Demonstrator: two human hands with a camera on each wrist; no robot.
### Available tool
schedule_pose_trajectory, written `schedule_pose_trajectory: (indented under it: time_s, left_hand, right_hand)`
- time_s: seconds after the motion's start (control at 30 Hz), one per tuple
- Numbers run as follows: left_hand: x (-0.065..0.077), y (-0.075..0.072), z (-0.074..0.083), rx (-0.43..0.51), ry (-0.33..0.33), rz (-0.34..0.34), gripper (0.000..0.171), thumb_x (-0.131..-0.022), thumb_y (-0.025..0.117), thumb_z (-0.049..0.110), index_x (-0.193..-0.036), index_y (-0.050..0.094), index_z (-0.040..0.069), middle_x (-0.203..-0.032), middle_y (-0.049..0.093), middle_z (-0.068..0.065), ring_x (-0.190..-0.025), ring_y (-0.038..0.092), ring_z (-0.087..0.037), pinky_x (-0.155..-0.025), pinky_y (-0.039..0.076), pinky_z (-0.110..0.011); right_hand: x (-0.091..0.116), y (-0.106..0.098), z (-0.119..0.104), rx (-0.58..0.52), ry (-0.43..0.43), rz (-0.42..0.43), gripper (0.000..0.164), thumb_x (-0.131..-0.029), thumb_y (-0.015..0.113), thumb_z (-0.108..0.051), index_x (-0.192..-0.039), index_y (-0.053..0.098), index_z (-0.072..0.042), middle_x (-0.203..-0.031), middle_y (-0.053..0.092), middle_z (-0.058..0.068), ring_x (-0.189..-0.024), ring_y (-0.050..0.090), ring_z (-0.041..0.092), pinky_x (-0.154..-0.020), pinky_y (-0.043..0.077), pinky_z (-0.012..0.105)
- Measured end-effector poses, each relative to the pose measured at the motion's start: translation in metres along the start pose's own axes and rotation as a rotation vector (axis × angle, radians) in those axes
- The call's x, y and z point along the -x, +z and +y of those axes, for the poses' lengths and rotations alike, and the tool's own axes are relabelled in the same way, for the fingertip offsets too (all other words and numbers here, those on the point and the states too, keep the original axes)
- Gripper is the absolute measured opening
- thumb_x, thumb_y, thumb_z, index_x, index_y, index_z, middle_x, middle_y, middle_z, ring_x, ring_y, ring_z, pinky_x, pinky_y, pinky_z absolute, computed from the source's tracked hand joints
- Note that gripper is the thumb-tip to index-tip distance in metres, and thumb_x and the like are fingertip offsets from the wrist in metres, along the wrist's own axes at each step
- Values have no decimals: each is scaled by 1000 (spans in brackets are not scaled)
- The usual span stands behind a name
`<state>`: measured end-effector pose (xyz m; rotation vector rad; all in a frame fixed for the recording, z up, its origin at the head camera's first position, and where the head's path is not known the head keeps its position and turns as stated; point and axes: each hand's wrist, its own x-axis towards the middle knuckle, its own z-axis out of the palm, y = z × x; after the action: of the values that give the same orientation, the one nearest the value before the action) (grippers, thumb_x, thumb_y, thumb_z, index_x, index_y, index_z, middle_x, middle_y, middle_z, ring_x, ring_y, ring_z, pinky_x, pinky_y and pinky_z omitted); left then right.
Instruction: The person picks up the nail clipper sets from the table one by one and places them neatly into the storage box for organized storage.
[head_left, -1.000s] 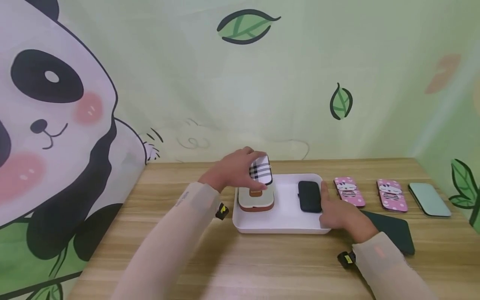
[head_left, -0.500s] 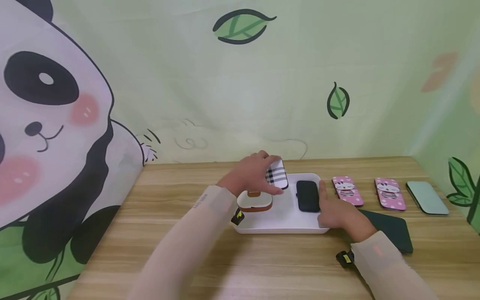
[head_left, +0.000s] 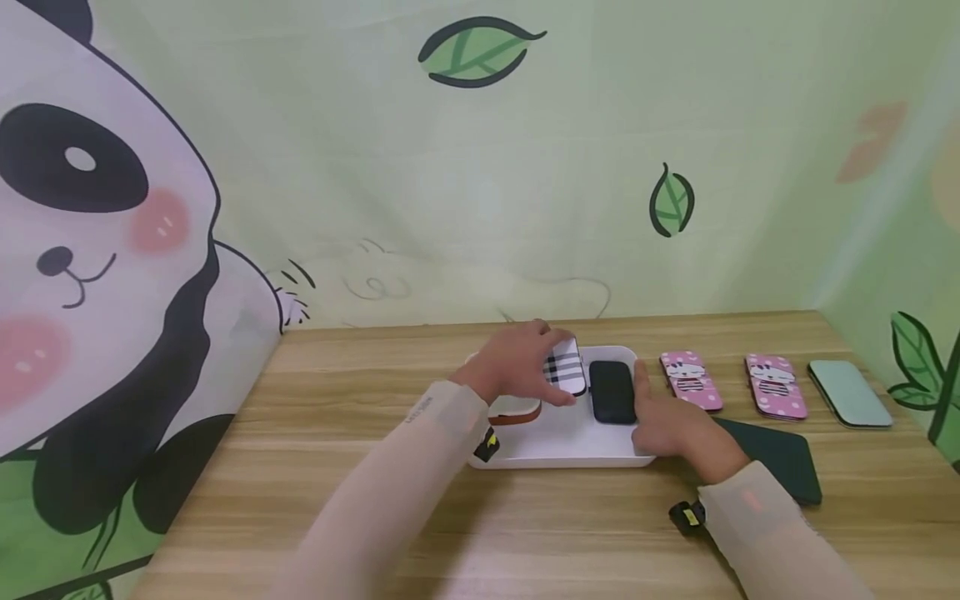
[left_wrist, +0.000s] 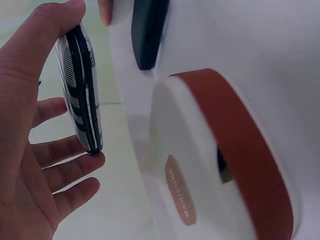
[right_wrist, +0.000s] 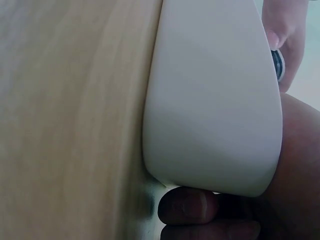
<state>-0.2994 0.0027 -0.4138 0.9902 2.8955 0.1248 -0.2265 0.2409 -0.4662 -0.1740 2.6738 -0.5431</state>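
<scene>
Left hand [head_left: 517, 364] pinches the checked case [head_left: 567, 372] lengthwise, twelve to six, black case [head_left: 612, 393] at its four o'clock, right hand [head_left: 670, 427] gripping the white tray [head_left: 562, 462].

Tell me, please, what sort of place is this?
Probably an indoor corner, perhaps arranged for filming: a wood-grain table, a cartoon panda-and-leaf backdrop behind it, and a white tray holding a dark case.

Indoor tabletop setup, seemingly staged: panda-print backdrop [head_left: 480, 200], wood-grain table [head_left: 337, 392].
</scene>
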Motion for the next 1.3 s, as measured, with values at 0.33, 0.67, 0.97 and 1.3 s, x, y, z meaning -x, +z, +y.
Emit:
schedule_pose_trajectory:
  time_s: [0.33,0.67,0.97,1.3]
  left_hand:
    - [-3,8,3,3,25,-145,94,-73,70,75,-151,42,33,-139,53,-1,-114,56,-18,-96,50,-39]
    - [-5,14,6,13,-16,-219,91,-74,72,73,-151,42,35,-135,53,1,-106,55,-16,-94,50,-37]
    - [-12,25,8,-9,-34,-252,93,-72,73,74,-151,41,36,-139,52,0,-107,56,-17,-95,50,-36]
    - [-12,22,14,-34,-65,-285,92,-70,73,75,-148,46,35,-132,56,2,-100,55,-17,-88,49,-32]
  right_hand:
    - [-2,2,-1,1,13,6,101,-89,57,-14,-157,-17,-1,-62,51,4,-47,45,17,-46,33,27]
    - [-1,2,2,19,16,14,100,-88,56,-14,-157,-16,-1,-63,50,4,-48,46,18,-46,33,28]
    - [-4,4,2,20,0,16,100,-88,55,-13,-156,-17,0,-62,50,4,-47,43,16,-45,31,28]
    - [-3,2,2,33,-7,21,100,-87,54,-13,-156,-16,2,-61,50,4,-47,43,17,-46,30,28]
